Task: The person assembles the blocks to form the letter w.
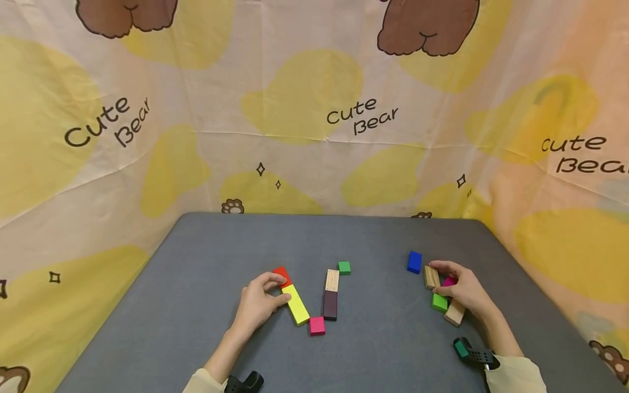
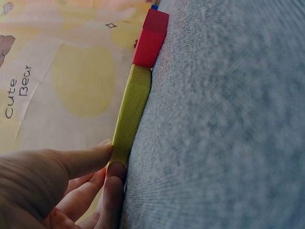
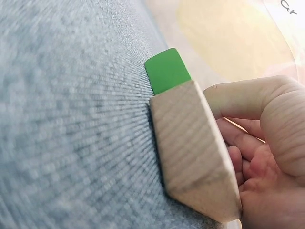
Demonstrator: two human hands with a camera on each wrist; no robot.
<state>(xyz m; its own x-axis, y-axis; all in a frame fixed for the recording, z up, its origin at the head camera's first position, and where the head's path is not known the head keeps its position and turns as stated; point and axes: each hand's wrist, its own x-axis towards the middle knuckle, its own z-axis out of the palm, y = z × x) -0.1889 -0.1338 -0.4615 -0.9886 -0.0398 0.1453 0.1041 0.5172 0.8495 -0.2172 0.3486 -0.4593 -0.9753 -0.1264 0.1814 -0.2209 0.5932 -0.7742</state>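
Note:
My left hand (image 1: 257, 300) reaches onto a slanted pair of blocks. Its fingertips lie on the red block (image 1: 280, 271), while its thumb touches the adjoining yellow block (image 1: 297, 307). In the left wrist view the fingers hide the red block. A pink block (image 1: 316, 326) stands by the yellow one's near end. On the right, my right hand (image 1: 467, 289) pinches a striped wooden block (image 1: 432, 277) between thumb and finger. Beneath that hand lie a magenta block (image 1: 449, 281), a light green block (image 1: 439, 303) and a plain wooden block (image 3: 188, 138).
In the middle, a light wooden block (image 1: 332, 280) meets a dark block (image 1: 330, 305) end to end, and a small green cube (image 1: 344, 268) sits at the top right. A blue block (image 1: 414, 262) lies near the right hand. Printed cloth hangs around the grey table (image 1: 236, 234).

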